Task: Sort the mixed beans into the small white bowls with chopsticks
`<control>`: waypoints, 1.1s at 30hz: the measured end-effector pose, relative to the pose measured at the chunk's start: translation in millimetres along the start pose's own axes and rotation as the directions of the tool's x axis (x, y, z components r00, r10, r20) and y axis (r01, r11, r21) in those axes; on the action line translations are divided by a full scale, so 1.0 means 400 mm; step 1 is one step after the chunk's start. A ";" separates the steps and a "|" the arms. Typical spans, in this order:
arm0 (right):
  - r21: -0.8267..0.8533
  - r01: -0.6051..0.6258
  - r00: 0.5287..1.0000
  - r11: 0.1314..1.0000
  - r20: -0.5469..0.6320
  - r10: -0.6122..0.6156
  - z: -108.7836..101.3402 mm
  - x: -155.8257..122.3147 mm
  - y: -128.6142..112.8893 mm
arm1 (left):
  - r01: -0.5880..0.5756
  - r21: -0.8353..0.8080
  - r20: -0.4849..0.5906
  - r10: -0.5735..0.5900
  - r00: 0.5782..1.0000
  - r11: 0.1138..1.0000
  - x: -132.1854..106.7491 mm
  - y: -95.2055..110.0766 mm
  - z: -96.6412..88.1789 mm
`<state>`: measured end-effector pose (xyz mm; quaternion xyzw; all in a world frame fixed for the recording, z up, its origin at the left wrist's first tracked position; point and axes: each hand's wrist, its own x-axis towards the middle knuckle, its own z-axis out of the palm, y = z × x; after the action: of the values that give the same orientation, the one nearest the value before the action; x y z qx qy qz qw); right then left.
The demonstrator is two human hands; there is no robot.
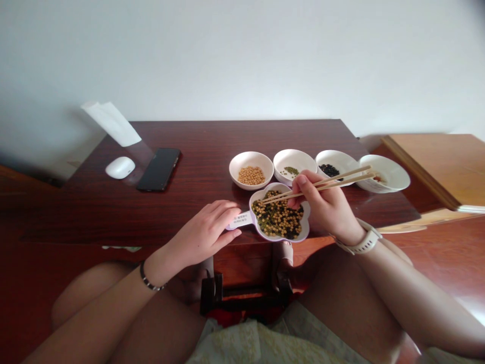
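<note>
My left hand [212, 227] is closed on the handle of a flower-shaped scoop bowl [305, 230] at the table's front edge. Mixed yellow, green and black beans [278, 215] fill that bowl. A pair of chopsticks [341, 178] is gripped in my right hand [322, 202], above the bowl's right side. Their tips reach down among the beans on the left. Behind stand a white bowl of yellow beans [251, 175], one with a few green beans [291, 171], and one with black beans [329, 170], partly hidden by the chopsticks.
A fourth white bowl [390, 174] at the right holds something small and reddish. On the left of the dark wooden table [204, 136] lie a black phone [159, 169], a white rounded case [120, 167] and a white tissue pack [111, 123]. A lighter wooden surface [443, 162] stands to the right.
</note>
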<state>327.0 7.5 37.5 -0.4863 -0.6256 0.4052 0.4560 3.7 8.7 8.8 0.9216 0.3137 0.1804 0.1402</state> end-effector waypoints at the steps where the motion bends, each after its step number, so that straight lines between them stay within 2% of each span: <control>1: 0.007 -0.002 1.000 1.000 -0.008 0.002 -0.001 0.000 0.001 | -0.002 0.004 0.004 0.002 1.000 1.000 0.000 0.000 0.000; 7: 0.085 -0.021 0.999 0.996 -0.023 0.023 -0.004 0.007 0.006 | 0.001 0.002 -0.003 -0.001 1.000 1.000 -0.001 -0.001 0.001; 15: 0.085 -0.054 0.998 0.995 0.022 0.052 -0.001 0.011 0.016 | -0.004 0.002 -0.004 0.004 1.000 1.000 -0.001 -0.001 0.000; 26: 0.100 -0.050 0.998 0.994 -0.030 0.053 -0.001 0.009 0.003 | -0.002 0.006 0.002 0.002 1.000 1.000 -0.003 0.000 -0.002; 33: 0.095 -0.087 0.996 0.992 0.039 0.084 0.001 0.010 0.009 | -0.010 0.001 0.010 0.010 1.000 1.000 -0.001 0.001 -0.002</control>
<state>327.2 12.3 34.7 -0.4830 -0.5915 0.4627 0.4503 3.2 8.2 9.7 0.9242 0.3083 0.1763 0.1406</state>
